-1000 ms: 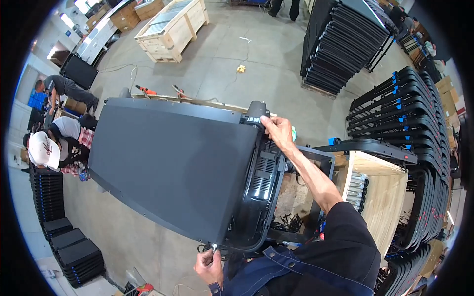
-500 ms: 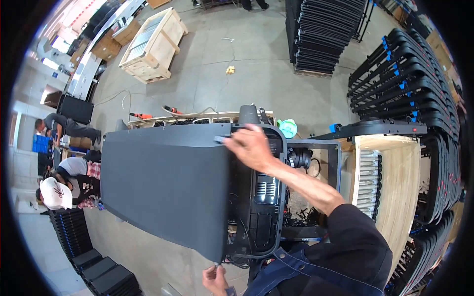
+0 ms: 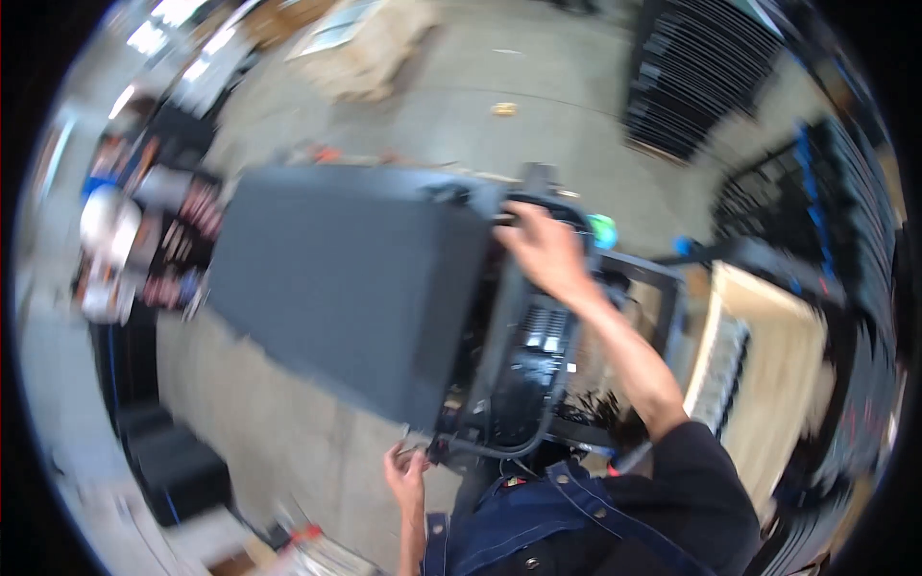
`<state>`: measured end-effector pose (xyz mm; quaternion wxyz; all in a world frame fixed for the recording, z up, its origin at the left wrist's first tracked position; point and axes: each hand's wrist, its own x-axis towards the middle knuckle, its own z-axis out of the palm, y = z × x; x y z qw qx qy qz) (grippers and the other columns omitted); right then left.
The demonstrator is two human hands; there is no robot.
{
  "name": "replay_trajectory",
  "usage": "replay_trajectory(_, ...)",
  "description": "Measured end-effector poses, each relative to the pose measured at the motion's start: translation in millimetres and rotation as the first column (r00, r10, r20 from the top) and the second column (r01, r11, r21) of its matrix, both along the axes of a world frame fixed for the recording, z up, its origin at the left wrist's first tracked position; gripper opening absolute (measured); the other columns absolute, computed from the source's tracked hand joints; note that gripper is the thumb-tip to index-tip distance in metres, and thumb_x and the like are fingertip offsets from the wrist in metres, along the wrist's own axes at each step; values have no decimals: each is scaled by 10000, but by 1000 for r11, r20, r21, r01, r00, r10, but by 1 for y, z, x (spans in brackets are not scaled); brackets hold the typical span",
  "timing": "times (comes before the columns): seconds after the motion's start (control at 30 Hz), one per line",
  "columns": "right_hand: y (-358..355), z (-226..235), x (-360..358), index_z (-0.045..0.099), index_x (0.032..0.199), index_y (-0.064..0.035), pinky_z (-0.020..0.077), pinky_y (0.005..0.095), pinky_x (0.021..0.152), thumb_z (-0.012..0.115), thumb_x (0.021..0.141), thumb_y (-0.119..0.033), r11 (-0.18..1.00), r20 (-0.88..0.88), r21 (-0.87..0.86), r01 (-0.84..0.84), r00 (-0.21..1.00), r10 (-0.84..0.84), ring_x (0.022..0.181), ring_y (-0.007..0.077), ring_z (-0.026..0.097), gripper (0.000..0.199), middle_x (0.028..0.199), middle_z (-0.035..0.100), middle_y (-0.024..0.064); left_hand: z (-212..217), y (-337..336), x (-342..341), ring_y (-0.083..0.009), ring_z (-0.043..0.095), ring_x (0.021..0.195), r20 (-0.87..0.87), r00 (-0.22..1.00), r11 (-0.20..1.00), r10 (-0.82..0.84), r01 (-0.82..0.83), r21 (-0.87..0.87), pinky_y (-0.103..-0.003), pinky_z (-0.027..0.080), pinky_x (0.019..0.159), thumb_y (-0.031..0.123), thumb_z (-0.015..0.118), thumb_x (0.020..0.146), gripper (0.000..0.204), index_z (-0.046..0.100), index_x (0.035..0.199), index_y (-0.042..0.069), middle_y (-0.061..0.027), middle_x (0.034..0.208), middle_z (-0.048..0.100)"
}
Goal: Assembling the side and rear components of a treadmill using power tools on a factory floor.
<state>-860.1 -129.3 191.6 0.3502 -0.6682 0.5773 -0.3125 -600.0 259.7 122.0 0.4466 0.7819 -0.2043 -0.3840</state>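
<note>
A wide dark grey sheet (image 3: 336, 278), like a treadmill belt, lies in front of me, its right end shaded darker. Beside that end is a black frame with rounded corners (image 3: 538, 437), with a motor-like ribbed part (image 3: 543, 331) inside it. My right hand (image 3: 547, 252) is over the frame's far end, fingers closed at the tips around something small and dark that blur hides. Close to the sheet's near right corner, my left hand (image 3: 407, 472) has thumb and fingertips drawn together. What they hold, if anything, cannot be made out.
To the right stands an open wooden crate (image 3: 768, 384) with a row of metal cylinders (image 3: 722, 370). Stacked black panels (image 3: 701, 72) and black frames (image 3: 855, 211) rise beyond. Co-workers (image 3: 144, 250) are at the left. Another wooden crate (image 3: 370, 43) sits on the floor far off.
My view has shifted and blurred. The right hand has moved from the sheet's far right corner to the right, over the frame. My left hand remains by the near corner.
</note>
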Motion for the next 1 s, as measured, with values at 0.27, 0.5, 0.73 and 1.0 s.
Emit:
replay_trajectory(0.27,132,-70,-87,689,1068,23,505,267,745,626,988,-114,987,58,97,-126,991,121,817,98,583,170,849,642,35,-118,159,16,-160,681,817,-365,926,940,91,41,339,-311,584,694,277,719,933,389,640,1191,-3,-95,983,702)
replay_trajectory(0.5,175,-42,-44,663,1151,-34,477,208,672,646,988,-120,997,145,-77,-14,989,25,825,63,566,186,966,633,-18,-155,222,53,-123,636,677,-443,894,982,62,25,188,-282,540,594,237,728,922,278,667,1045,-5,-53,797,677)
replay_trajectory(0.73,334,-1,157,677,1189,-78,383,197,524,633,998,-169,994,252,89,-65,967,40,601,33,495,216,727,562,-47,-148,332,183,-178,694,840,-460,864,976,207,-148,161,-308,591,738,277,696,955,391,633,1188,-29,-103,984,704)
replay_trajectory(1.0,454,-123,333,655,1188,-90,543,489,782,711,881,-390,534,-323,391,-750,432,842,879,371,701,433,908,725,189,-182,497,310,-166,692,777,-330,786,852,523,-466,240,-303,573,662,257,689,946,329,649,1144,-3,-101,958,712)
